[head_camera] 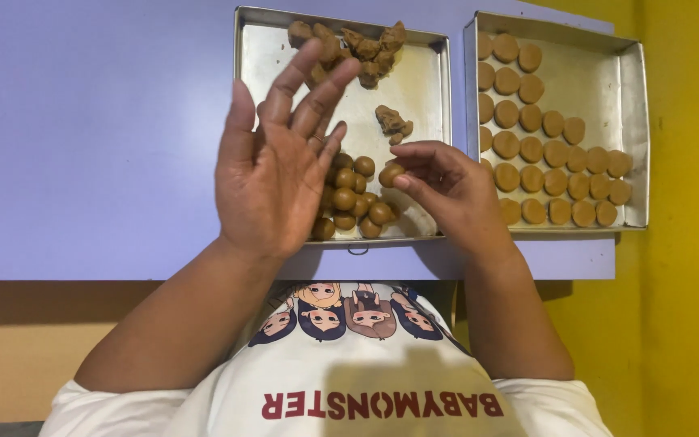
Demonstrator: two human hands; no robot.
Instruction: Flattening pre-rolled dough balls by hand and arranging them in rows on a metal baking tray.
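Pinching a brown dough ball [391, 174] in my right hand [446, 190] over the near tray [260, 57] (left hand [273, 174] spread wide, empty), I risk squashing it by gripping tighter.

We see a pale lavender counter [82, 137] filling the far and left part of the scene, evenly lit. A bright yellow wall [689, 243] rises on the right. Below the counter's near edge lies a tan, shadowed surface [42, 348].
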